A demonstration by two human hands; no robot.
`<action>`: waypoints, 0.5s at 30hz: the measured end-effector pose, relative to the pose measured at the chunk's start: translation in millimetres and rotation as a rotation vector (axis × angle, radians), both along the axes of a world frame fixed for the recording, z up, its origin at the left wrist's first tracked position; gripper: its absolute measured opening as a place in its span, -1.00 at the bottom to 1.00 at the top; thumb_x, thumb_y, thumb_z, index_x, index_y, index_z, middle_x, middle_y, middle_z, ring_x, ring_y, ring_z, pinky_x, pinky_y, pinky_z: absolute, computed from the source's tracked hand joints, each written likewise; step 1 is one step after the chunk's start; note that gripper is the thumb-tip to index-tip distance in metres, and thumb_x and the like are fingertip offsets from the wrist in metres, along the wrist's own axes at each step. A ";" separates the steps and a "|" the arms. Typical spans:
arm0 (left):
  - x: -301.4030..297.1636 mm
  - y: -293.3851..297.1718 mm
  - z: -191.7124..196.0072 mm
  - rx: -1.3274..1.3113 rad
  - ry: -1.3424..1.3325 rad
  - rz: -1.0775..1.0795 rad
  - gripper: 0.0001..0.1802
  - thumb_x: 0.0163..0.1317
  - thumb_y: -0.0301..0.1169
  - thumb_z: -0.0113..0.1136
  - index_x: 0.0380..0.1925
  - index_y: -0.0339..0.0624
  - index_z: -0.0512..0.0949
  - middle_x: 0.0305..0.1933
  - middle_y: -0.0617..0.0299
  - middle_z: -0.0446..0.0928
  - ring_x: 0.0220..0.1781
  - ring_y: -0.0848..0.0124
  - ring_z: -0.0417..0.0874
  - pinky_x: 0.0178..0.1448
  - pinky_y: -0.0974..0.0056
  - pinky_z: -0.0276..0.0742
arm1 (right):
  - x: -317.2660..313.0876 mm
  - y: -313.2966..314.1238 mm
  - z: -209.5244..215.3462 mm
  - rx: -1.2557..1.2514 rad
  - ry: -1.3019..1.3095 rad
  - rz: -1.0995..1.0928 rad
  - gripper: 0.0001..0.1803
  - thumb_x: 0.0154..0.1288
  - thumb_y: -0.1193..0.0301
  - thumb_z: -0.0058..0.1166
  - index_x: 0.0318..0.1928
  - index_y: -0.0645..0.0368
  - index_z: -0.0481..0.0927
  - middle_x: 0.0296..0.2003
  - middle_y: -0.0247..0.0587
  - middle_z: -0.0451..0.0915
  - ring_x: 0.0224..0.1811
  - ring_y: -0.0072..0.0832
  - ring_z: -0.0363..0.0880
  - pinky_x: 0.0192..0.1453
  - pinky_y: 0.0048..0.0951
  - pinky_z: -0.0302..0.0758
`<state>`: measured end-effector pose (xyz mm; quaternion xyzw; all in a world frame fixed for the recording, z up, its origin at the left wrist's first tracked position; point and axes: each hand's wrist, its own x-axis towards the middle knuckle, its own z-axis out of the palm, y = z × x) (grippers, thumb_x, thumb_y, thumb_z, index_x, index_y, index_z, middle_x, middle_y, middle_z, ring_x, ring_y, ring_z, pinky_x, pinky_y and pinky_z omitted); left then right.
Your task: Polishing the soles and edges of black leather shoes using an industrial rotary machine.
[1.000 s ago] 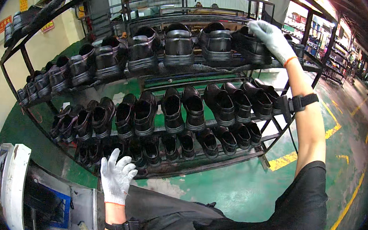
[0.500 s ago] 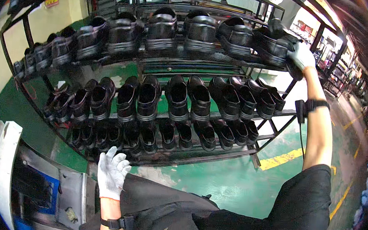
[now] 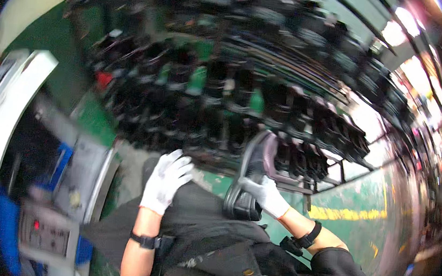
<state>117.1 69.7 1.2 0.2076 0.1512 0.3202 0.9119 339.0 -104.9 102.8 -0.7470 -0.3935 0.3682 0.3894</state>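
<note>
A black shoe (image 3: 254,163) is gripped in my right hand (image 3: 269,196), which wears a white knit glove. The shoe stands nearly upright in front of me, with its thick black sole facing left. To its left, my left hand (image 3: 167,182), gloved in white as well, hovers over my dark apron. Its fingers are stretched out and nothing is in them. Rows of black shoes (image 3: 276,98) fill the tiers of a dark metal rack (image 3: 302,189) ahead of me. The rack and its shoes are smeared by motion.
A white and grey machine (image 3: 22,106) with blue parts stands close on my left; a red light glows on its control panel (image 3: 44,227). Green floor (image 3: 327,203) with a yellow line (image 3: 348,213) runs along the right. Other racks blur at the far right.
My right hand has come down from the rack's top tier at the right, bringing a black shoe in front of me. My left hand has shifted right and slightly up. The view has turned.
</note>
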 end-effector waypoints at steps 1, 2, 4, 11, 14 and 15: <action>-7.5 -0.9 -5.8 0.029 -0.025 0.056 -0.33 0.48 0.06 -0.15 0.40 -0.16 0.20 0.36 -0.07 0.36 0.28 0.10 0.48 0.31 0.00 0.46 | -20.3 24.3 7.0 -0.137 -0.067 0.193 -0.60 0.34 0.18 0.17 -0.02 0.26 0.63 -0.29 -0.18 0.67 -0.23 -0.56 0.55 -0.07 -0.38 0.51; -5.8 -4.5 2.3 0.006 -0.003 0.119 -0.29 0.48 0.09 -0.20 0.44 -0.13 0.12 0.41 -0.04 0.30 0.33 0.12 0.44 0.33 -0.02 0.44 | -39.5 43.1 10.5 -0.153 -0.050 0.290 -0.57 0.31 0.16 0.19 0.00 0.25 0.63 -0.26 -0.13 0.70 -0.15 -0.53 0.62 -0.01 -0.36 0.52; -41.8 -2.5 4.3 -0.055 -0.093 0.263 -0.23 0.44 0.21 -0.23 0.44 -0.07 0.15 0.42 0.03 0.30 0.35 0.16 0.42 0.38 -0.04 0.39 | -96.4 93.5 -11.8 0.381 -0.349 0.679 -0.51 0.28 0.19 0.21 0.09 0.26 0.57 -0.10 -0.05 0.68 0.00 -0.42 0.62 0.14 -0.33 0.49; -162.0 17.0 -24.2 -0.124 -0.171 0.943 -0.20 0.37 0.29 -0.18 0.38 -0.04 0.30 0.36 0.06 0.39 0.29 0.11 0.49 0.39 0.00 0.41 | -243.0 197.3 -50.1 0.032 0.157 1.083 -0.47 0.39 0.31 0.08 0.29 0.26 0.39 0.17 -0.04 0.54 0.22 -0.41 0.48 0.34 -0.38 0.35; -197.3 26.5 -34.2 -0.207 -0.296 0.980 -0.22 0.36 0.29 -0.15 0.37 -0.01 0.32 0.36 0.10 0.40 0.27 0.12 0.50 0.39 0.00 0.41 | -289.3 229.8 -77.1 -0.442 1.547 0.686 -0.55 0.59 0.23 -0.23 0.28 0.24 0.42 0.19 -0.12 0.54 0.19 -0.35 0.52 0.35 -0.27 0.39; -207.4 32.9 -38.9 -0.200 -0.293 1.023 -0.22 0.35 0.29 -0.14 0.36 -0.01 0.33 0.35 0.10 0.41 0.28 0.13 0.49 0.40 0.00 0.39 | -300.0 241.9 -87.5 -0.508 1.623 0.647 -0.43 0.55 0.09 -0.22 0.31 0.27 0.37 0.25 -0.06 0.47 0.28 -0.27 0.44 0.43 -0.22 0.29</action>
